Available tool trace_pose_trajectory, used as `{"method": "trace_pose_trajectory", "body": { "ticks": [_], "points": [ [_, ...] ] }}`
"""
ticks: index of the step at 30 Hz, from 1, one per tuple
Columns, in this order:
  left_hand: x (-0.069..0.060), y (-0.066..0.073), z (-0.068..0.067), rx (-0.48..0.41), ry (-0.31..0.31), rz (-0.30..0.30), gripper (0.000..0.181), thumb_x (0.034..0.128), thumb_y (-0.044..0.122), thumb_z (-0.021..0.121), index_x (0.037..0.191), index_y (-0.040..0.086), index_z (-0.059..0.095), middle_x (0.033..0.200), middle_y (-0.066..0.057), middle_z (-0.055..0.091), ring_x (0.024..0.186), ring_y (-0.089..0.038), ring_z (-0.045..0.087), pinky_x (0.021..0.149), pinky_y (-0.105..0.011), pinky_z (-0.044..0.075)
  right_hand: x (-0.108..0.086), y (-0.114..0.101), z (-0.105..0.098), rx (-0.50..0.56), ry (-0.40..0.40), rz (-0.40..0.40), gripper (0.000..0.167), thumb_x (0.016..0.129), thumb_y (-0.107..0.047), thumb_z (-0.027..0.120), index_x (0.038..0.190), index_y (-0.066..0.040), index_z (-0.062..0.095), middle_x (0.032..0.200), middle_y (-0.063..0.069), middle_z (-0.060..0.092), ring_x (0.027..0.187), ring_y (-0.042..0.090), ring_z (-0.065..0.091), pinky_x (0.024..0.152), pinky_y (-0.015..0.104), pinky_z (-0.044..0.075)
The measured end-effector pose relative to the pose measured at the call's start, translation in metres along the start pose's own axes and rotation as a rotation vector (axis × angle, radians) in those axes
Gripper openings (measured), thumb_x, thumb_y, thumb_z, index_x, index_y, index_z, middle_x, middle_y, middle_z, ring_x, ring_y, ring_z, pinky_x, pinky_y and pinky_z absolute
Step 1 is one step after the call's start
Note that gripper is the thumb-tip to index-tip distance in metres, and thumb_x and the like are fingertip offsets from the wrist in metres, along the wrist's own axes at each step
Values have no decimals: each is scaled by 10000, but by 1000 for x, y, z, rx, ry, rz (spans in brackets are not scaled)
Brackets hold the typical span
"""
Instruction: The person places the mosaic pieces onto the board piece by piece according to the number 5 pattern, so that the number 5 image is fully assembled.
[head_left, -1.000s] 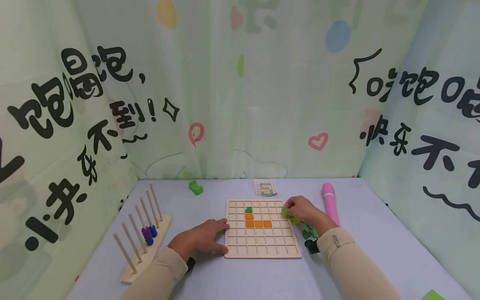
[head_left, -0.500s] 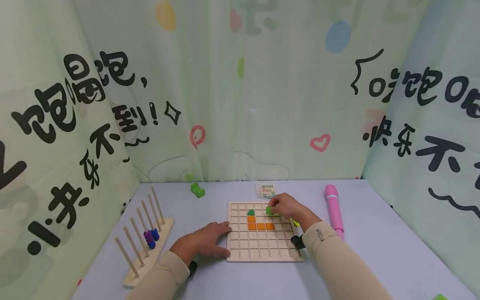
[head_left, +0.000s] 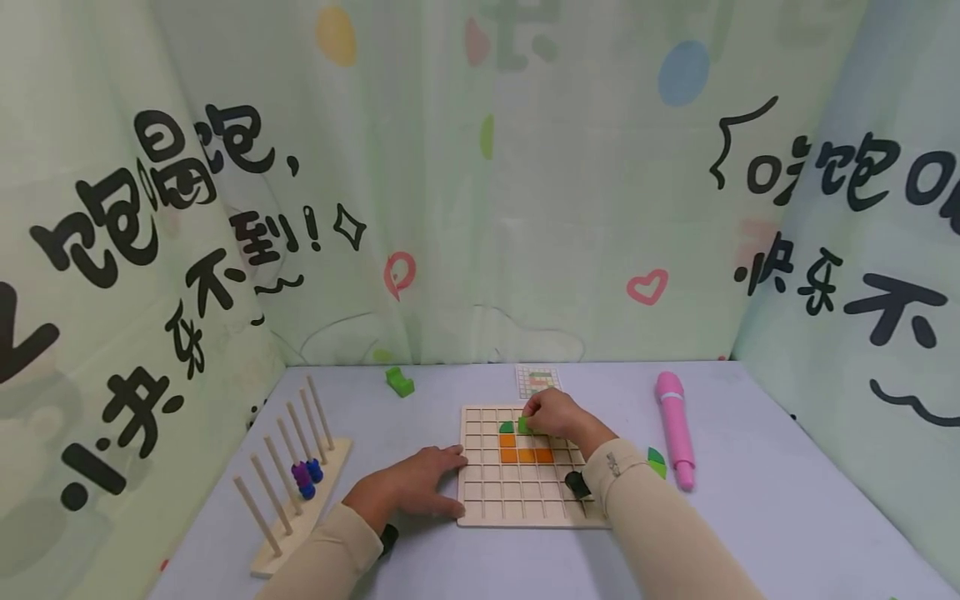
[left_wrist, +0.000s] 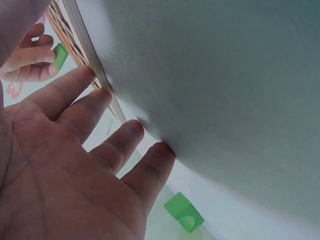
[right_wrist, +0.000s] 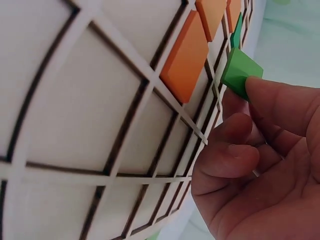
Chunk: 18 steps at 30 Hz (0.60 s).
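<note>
Pinching the green tile (right_wrist: 242,72) in the right hand (head_left: 558,414), having moved leftward across the grid board (head_left: 495,492) to just beside the dark green tile (head_left: 507,427), left of that hand. Apparently not yet seated; judged close enough for alignment. Touching the grid board's left edge with extended fingers of the left hand (head_left: 411,482).

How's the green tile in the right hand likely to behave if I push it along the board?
Probably stiff: the green tile shows flat faces and crisp edges. Likely light, since it looks thin and the right hand only pinches it. Pushed along the board, it may catch, because raised ridges separate the cells.
</note>
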<state>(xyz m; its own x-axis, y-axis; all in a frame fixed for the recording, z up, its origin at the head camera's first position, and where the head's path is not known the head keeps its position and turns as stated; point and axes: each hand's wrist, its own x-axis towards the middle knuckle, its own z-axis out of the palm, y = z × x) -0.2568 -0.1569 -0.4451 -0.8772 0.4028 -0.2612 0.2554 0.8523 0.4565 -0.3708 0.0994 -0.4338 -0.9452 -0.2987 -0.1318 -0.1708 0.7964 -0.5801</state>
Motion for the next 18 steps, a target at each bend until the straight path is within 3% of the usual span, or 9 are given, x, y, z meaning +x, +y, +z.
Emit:
{"method": "trace_pose_trajectory", "body": {
  "ticks": [11, 18],
  "points": [
    [1, -1, 1, 17, -1, 2, 735, 881, 394, 828, 1509, 148, 535, 1673, -23, 379, 1523, -305, 362, 1226, -492, 352, 4, -1, 4, -5, 12, -10, 65, 939, -29, 670, 929, -39, 733, 875, 49, 666, 788, 201, 567, 699, 305, 482],
    [1, -1, 1, 33, 1, -2, 733, 883, 401, 824, 1512, 162, 533, 1674, -11, 377, 1524, -298, 360, 1222, -487, 357, 7, -1, 7, -114, 30, -54, 118, 929, -24, 658, 941, -58, 770, 921, 40, 724, 816, 193, 612, 784, 376, 559]
  ]
}}
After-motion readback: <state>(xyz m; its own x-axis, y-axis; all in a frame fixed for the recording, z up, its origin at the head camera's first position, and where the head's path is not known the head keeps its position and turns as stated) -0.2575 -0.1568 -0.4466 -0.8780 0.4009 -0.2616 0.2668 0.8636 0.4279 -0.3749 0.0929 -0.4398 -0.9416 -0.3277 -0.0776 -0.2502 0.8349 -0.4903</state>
